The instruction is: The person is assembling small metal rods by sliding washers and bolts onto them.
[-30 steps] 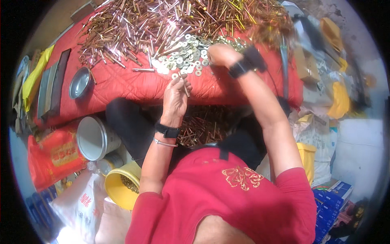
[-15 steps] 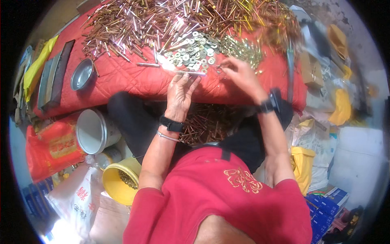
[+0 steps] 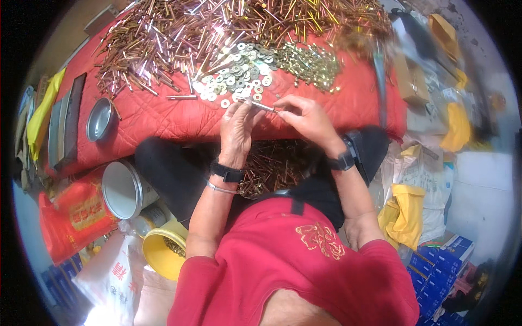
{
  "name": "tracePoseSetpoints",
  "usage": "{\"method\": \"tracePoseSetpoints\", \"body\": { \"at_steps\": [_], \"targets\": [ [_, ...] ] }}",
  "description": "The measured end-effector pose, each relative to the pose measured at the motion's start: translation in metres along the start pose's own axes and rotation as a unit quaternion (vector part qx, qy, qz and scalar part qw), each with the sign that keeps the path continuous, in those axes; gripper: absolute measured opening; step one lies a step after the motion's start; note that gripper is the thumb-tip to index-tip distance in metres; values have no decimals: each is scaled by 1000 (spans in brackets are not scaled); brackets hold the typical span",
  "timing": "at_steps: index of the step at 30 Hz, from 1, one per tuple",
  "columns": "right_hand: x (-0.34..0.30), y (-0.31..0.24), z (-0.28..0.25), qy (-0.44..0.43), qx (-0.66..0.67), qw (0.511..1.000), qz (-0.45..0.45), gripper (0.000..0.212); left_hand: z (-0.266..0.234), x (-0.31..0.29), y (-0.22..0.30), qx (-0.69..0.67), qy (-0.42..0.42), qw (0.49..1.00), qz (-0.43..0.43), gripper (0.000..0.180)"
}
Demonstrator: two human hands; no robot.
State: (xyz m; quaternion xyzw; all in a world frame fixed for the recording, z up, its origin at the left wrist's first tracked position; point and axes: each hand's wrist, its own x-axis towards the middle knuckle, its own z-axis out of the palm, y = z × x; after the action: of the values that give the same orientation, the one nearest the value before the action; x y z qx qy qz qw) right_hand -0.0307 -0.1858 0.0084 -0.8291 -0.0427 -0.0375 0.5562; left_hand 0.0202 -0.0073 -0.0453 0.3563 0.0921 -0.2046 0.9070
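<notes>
My left hand [image 3: 235, 133] is closed round a slim, shiny metal bolt [image 3: 261, 105], held nearly level with its free end pointing right. At that end the fingertips of my right hand [image 3: 311, 123] are pinched together, and whatever small piece they hold is hidden. Just beyond both hands, flat round washers [image 3: 239, 73] lie in a loose heap on the red quilted cover [image 3: 163, 117]. To their right spreads a pile of small brassy nuts [image 3: 312, 65]. Behind stretches a big heap of similar metal bolts [image 3: 174, 41], with one single bolt [image 3: 182, 97] lying apart.
A metal bowl [image 3: 100, 120] sits on the cover at the left. Lower left stand a pale bucket [image 3: 120, 190] and a yellow bucket [image 3: 163, 255] with small brassy pieces inside. More bolts [image 3: 272, 171] lie below, between my legs. Blue boxes [image 3: 440, 271] are stacked lower right.
My right hand has come from the edge of the nuts down to the bolt's right end. The bolt now tilts slightly down to the right. The whole view has shifted a little.
</notes>
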Motion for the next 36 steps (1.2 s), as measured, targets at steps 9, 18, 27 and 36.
{"method": "tracePoseSetpoints", "body": {
  "at_steps": [9,18,27,36],
  "targets": [
    [15,11,25,259,28,964,-56,24,26,-21,-37,25,-15,996,-82,11],
    [45,56,-25,135,-353,922,-82,10,6,0,13,-5,-6,996,-91,37],
    [25,16,-12,104,-33,994,-11,10,16,-22,13,160,-25,984,-75,23],
    [-5,3,8,72,245,967,-9,16,29,-36,7,235,-63,967,-70,19]
  ]
}}
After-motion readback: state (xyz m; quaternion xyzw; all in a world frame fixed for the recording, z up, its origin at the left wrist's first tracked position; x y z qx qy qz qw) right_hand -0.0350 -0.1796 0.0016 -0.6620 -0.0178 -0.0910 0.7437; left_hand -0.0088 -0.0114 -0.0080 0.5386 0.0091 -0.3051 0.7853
